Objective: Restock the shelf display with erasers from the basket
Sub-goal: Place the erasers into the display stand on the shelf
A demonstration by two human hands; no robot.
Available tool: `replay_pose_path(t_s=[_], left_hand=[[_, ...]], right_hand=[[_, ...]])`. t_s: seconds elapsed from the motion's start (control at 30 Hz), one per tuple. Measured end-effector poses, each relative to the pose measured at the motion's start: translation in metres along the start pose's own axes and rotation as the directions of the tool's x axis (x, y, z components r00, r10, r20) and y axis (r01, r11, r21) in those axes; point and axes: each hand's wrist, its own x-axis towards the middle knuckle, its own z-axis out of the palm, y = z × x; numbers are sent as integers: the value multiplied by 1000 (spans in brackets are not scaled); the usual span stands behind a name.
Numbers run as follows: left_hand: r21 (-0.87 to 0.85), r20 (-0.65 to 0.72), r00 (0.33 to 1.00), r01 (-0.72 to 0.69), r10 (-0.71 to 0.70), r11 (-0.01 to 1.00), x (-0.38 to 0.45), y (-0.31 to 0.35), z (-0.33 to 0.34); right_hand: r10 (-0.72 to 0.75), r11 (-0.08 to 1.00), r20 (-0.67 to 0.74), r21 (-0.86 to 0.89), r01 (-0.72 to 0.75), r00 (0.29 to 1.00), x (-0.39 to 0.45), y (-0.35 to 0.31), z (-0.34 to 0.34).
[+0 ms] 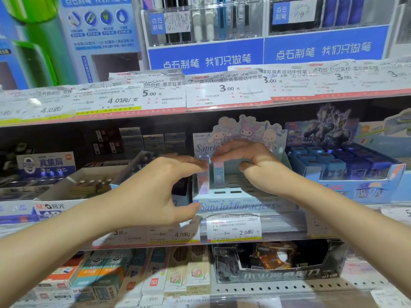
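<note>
Middle shelf, centre: a pale cardboard display box (240, 202) with cartoon characters on its tall backboard. Its floor is a slotted tray; most slots show bare. Two erasers stand upright at its left end, side by side and touching or nearly so: a pink-and-white eraser (203, 177) hard against the left wall, and a blue-and-pink eraser (218, 174) just right of it.

Left hand (155, 192) reaches in from the near left. Fingertips lie together on the top of the pink-and-white eraser, thumb spread well apart below, near the box's front lip; whether the thumb touches anything, cannot tell.

Right hand (251, 165) arches over the box from the right. Fingers curve down with tips meeting the top of the blue-and-pink eraser; thumb tucked behind, grip partly blurred.

Right of it: a blue open carton (355, 185) packed with dark blue small boxes in rows, count unclear. Left: a white open carton (66, 187) holding small dark items, blurred.

Price tags (233, 226) hang along the shelf edges. Lower shelf: pencil boxes (124, 278) on the left, one black display carton (278, 265) on the right. No basket in view.
</note>
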Motion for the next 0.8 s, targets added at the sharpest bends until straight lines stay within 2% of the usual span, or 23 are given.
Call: replay_pose_path(t_s=[0.17, 0.27, 0.43, 0.53, 0.6, 0.7, 0.8], left_hand=[[-3, -12, 999, 32, -32, 999, 10, 3, -4], [2, -86, 994, 70, -69, 998, 19, 9, -3], [-3, -212, 968, 135, -132, 991, 22, 36, 0], [-61, -252, 945, 201, -210, 978, 16, 57, 6], [-118, -265, 925, 249, -272, 961, 10, 73, 13], [-216, -275, 885, 324, -376, 921, -1, 95, 27], [-302, -215, 868, 378, -449, 875, -19, 116, 40]], right_hand=[[73, 997, 66, -2, -73, 995, -7, -5, -9], [71, 997, 30, 23, -72, 997, -15, -9, -16], [-23, 998, -83, -62, 18, 996, -35, -12, -34], [-9, 999, -131, 45, 15, 991, -53, -14, -43], [-5, 990, -116, 138, 21, 993, -68, -14, -47], [-13, 985, -41, 169, 20, 999, -95, -14, -48], [19, 980, 50, 195, -29, 999, -120, -19, -43]])
